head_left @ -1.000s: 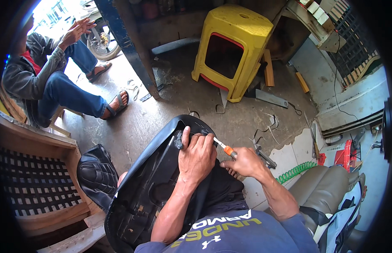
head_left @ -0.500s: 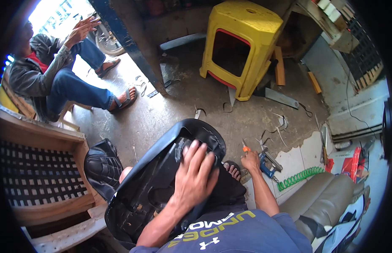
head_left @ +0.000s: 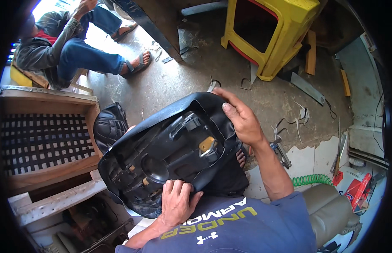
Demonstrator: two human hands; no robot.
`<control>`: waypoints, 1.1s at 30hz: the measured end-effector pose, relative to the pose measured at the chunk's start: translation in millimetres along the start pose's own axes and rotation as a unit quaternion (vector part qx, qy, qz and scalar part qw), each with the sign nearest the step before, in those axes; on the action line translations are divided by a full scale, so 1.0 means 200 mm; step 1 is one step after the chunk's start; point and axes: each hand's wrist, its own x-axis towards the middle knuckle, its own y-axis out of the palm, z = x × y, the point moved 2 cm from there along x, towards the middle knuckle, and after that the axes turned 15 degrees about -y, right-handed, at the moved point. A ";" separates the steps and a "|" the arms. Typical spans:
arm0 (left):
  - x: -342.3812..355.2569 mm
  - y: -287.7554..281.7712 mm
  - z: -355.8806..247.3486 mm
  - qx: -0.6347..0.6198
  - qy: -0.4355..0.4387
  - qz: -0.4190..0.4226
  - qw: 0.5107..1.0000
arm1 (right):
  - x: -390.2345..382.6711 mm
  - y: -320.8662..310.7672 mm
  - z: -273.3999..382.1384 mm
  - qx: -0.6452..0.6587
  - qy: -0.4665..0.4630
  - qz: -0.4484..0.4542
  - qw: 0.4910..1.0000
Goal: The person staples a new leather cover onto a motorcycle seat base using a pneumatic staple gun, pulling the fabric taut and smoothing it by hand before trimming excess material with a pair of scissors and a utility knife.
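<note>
A black motorcycle seat [head_left: 155, 162] lies underside up across my lap, its ribbed plastic base showing. Loose black cover material [head_left: 151, 120] wraps up around its rim. At the far right end, my right hand [head_left: 245, 122] pinches the cover's edge, thumb on the inner side and fingers outside. My left hand [head_left: 177, 202] curls its fingers over the near rim of the seat, next to a round recess in the base. Beyond my right forearm, a blue and grey staple gun [head_left: 281, 154] rests on the floor, partly hidden by the arm.
A yellow plastic stool [head_left: 267, 38] stands ahead. Another person [head_left: 73, 55] sits at the far left. A wooden frame with black webbing [head_left: 44, 139] and another black seat [head_left: 109, 126] are at my left. A green coiled hose [head_left: 312, 180] lies at right, beside brownish-grey upholstery [head_left: 331, 211].
My right hand has left the floor by the staple gun and taken the cover's edge. My left hand has slid from the far end to the near rim. The view has shifted.
</note>
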 end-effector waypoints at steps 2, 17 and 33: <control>0.00 0.00 -0.01 -0.026 -0.056 0.003 0.998 | 0.04 -0.01 -0.03 -0.027 -0.012 0.032 0.999; 0.17 -0.87 -0.11 -0.062 -0.033 -0.165 0.984 | 0.21 -0.06 -0.04 0.326 0.038 -0.103 0.939; 0.04 -1.42 1.00 -0.404 -0.156 -0.512 0.742 | 0.04 0.43 0.20 -0.066 -0.172 0.060 0.981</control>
